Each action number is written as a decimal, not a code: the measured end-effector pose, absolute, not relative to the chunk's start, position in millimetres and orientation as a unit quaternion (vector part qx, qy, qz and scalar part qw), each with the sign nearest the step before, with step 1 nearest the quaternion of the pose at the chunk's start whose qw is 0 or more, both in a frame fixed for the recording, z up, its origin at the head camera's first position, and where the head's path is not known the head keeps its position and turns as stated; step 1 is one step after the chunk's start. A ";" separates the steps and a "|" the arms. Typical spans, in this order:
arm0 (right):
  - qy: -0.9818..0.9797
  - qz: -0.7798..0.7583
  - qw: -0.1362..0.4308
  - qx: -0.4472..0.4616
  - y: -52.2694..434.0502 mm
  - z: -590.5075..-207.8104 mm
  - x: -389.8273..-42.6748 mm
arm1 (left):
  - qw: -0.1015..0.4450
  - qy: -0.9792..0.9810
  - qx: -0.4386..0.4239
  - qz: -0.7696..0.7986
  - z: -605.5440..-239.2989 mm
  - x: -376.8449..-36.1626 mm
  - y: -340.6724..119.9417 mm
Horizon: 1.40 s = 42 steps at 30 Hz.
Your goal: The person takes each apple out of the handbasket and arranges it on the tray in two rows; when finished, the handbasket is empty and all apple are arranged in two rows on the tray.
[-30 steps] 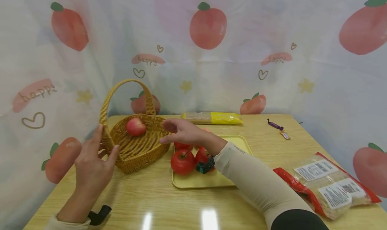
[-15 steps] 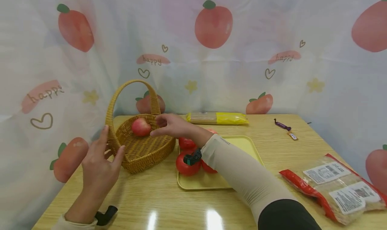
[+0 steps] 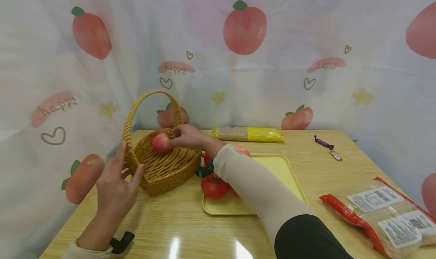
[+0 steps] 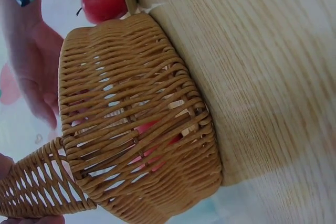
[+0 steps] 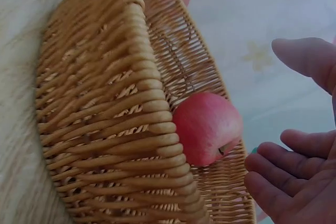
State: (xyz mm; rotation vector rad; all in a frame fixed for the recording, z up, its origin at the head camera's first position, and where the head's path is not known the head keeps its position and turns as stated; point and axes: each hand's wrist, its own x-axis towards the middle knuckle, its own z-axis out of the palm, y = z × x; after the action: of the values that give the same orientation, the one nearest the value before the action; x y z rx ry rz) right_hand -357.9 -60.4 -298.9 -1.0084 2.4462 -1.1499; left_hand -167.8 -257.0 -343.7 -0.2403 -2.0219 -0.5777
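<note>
One apple (image 3: 160,142) lies in the basket (image 3: 163,168); the right hand (image 3: 185,137), fingers loose, nears it. The left hand (image 3: 116,183) steadies the basket's rim, fingers straight. Tomatoes (image 3: 214,186) remain beside the basket.

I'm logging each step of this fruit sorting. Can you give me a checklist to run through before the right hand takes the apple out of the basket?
1. Apple lies in the basket, in plain sight: ok.
2. Right hand is at the apple with fingers spread, not closed round it in the right wrist view: not ok.
3. Left hand steadies the basket's near side at the handle base: ok.
4. Basket stands flat on the table: ok.
5. Free room on the yellow tray beside the tomatoes: ok.
6. Apple's firmness: cannot tell.
</note>
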 end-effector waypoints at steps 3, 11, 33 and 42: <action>0.838 -0.412 0.126 -0.334 -66.5 -301.8 -363.4 | 0.491 -0.831 -0.100 -0.242 -344.9 -169.1 -256.6; 0.844 -0.404 0.125 -0.331 -85.1 -312.2 -381.2 | 0.492 -0.835 -0.092 -0.230 -345.4 -165.6 -258.3; 0.878 -0.334 0.148 -0.310 -111.5 -317.4 -398.8 | 0.492 -0.833 -0.097 -0.233 -345.3 -167.8 -253.8; 0.884 -0.316 0.166 -0.304 -122.2 -316.0 -399.3 | 0.493 -0.833 -0.097 -0.231 -343.2 -168.0 -255.4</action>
State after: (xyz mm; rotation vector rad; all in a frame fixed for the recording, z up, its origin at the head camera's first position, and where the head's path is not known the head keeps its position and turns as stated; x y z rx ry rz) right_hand -399.3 -122.2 -316.0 -0.8651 2.5167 -0.8991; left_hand -168.0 -255.4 -343.2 -0.2355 -2.0220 -0.5599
